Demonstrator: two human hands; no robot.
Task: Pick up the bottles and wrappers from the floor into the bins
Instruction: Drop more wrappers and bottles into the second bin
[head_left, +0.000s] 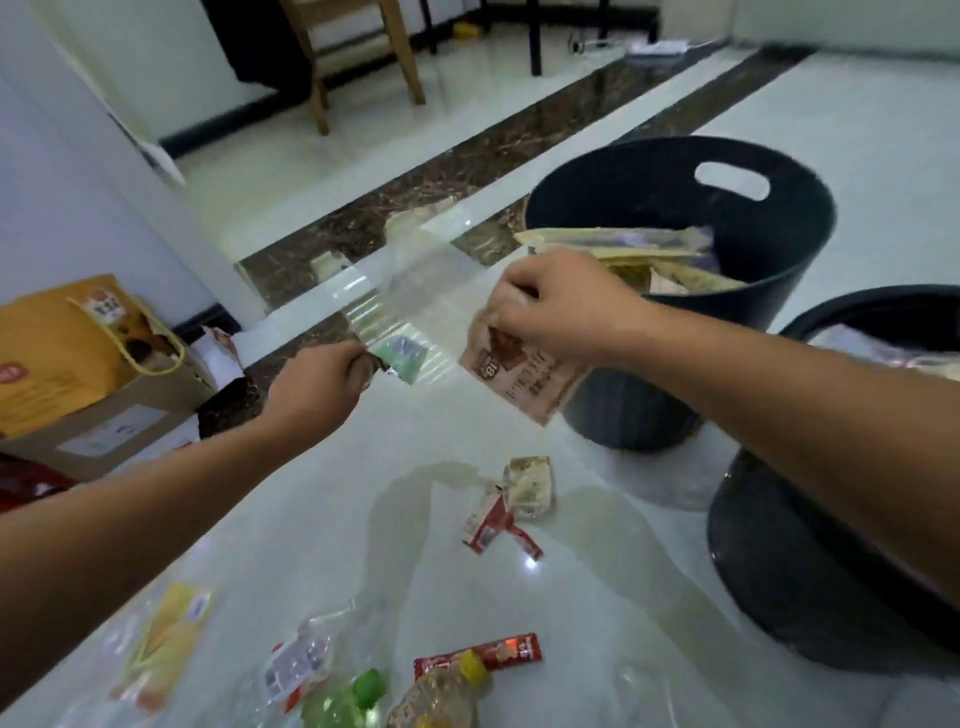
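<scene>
My left hand (319, 382) is shut on a clear plastic wrapper (415, 291) with a green patch, held up above the floor. My right hand (558, 306) is shut on a brown-and-white wrapper (511, 376), just left of the far black bin (727, 171), which holds several wrappers. A second black bin (789, 582) stands nearer, under my right forearm. On the floor lie a small clear packet (527, 486), red wrappers (491, 527), a red stick wrapper (514, 649), a yellow packet (166, 639), a green-capped bottle (345, 699) and a yellow-capped bottle (441, 693).
An orange gift bag (57, 348) leans on a cardboard box (124, 426) at the left by a white wall. A wooden chair (363, 52) and black table legs stand at the back. A dark marble strip (467, 171) crosses the glossy white floor.
</scene>
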